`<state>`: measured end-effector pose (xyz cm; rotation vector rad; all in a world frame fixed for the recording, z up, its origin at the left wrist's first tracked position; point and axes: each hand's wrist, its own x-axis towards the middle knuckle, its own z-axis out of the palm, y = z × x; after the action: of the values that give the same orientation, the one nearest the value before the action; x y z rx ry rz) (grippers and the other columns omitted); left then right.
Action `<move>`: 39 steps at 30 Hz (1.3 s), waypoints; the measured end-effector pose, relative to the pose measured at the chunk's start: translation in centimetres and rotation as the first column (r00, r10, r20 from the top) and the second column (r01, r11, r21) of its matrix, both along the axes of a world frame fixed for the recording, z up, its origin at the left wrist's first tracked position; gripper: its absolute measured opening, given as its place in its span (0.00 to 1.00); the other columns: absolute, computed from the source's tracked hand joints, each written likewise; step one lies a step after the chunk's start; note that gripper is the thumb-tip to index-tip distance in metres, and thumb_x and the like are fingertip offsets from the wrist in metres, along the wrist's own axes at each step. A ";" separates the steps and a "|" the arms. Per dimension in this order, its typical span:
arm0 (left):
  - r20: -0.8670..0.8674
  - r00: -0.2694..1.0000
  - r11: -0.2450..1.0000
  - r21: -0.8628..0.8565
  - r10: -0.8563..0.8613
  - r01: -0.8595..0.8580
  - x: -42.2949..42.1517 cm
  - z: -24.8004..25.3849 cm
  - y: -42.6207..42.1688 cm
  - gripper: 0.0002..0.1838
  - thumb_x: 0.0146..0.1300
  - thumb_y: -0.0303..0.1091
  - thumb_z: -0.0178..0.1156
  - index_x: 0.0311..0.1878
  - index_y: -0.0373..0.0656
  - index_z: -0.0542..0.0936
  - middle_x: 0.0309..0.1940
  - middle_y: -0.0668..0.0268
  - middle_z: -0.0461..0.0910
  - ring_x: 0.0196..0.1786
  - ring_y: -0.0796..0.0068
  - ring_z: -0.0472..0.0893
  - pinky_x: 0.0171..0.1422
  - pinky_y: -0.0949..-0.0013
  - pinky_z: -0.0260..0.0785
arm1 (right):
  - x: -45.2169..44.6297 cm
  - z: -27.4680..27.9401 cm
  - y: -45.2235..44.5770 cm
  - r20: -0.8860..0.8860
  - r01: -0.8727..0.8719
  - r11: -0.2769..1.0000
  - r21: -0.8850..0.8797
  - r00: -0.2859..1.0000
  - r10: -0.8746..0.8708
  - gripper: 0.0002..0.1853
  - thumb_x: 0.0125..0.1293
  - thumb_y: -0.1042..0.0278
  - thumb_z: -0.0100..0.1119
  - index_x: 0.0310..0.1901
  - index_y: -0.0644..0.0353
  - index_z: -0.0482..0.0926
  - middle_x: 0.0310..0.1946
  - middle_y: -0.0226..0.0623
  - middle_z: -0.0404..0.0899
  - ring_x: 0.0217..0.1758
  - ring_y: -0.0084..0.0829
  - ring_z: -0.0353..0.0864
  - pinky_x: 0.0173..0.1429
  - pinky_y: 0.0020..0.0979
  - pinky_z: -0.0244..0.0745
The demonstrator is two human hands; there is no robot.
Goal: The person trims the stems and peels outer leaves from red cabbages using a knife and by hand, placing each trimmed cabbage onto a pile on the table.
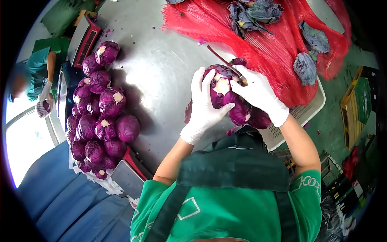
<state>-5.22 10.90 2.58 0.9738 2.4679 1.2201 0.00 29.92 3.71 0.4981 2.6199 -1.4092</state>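
A purple cabbage is being held by the left hand at the counter, near red netting, while a slender tool is being gripped close to it by the right hand.

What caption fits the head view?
Gloved left hand on a purple cabbage, gloved right hand gripping a thin tool, more cabbages piled on the table.

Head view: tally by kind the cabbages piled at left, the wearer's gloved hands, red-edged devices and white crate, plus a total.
Piled cabbages: at least 15; some overlap
Gloved hands (left hand, right hand): 2
Red-edged devices: 2
White crate: 1
Total: at least 20
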 end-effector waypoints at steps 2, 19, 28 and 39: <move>-0.012 1.000 1.000 -0.005 -0.013 0.013 0.5 0.1 0.3 0.55 0.39 0.34 0.79 0.72 0.42 0.60 0.73 0.43 0.52 0.76 0.39 0.53 0.78 0.45 0.51 | 0.4 0.1 -0.4 -0.102 -0.024 0.980 0.195 0.994 0.045 0.19 0.64 0.57 0.60 0.52 0.58 0.75 0.33 0.47 0.84 0.37 0.53 0.84 0.43 0.49 0.79; 0.016 1.000 0.984 -0.179 0.003 0.000 -1.0 1.9 -2.6 0.58 0.44 0.38 0.80 0.77 0.45 0.56 0.72 0.44 0.55 0.75 0.46 0.57 0.78 0.51 0.52 | 2.7 -1.3 1.2 -0.368 0.294 0.910 0.294 0.913 -0.176 0.24 0.70 0.54 0.60 0.65 0.47 0.75 0.35 0.39 0.79 0.32 0.40 0.82 0.37 0.39 0.77; -0.188 0.969 0.972 -0.136 0.163 -0.190 -0.1 0.2 0.4 0.55 0.41 0.43 0.81 0.71 0.36 0.62 0.69 0.39 0.56 0.73 0.40 0.59 0.76 0.46 0.55 | 2.4 -0.8 -2.3 -0.338 -0.009 0.939 0.344 0.932 0.133 0.25 0.73 0.58 0.53 0.69 0.53 0.70 0.30 0.41 0.83 0.28 0.41 0.83 0.32 0.39 0.78; -0.028 0.989 0.986 -0.085 0.143 -0.145 0.8 -0.3 0.5 0.60 0.41 0.45 0.79 0.71 0.26 0.54 0.70 0.38 0.56 0.75 0.40 0.55 0.79 0.48 0.50 | 0.3 -0.6 0.4 -0.071 -0.067 0.876 0.477 0.991 0.115 0.17 0.76 0.58 0.47 0.61 0.52 0.74 0.23 0.43 0.82 0.24 0.45 0.83 0.29 0.44 0.78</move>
<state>-4.45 11.39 2.23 0.8026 2.6241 1.1373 0.32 30.29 3.15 0.3488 3.0261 -0.7683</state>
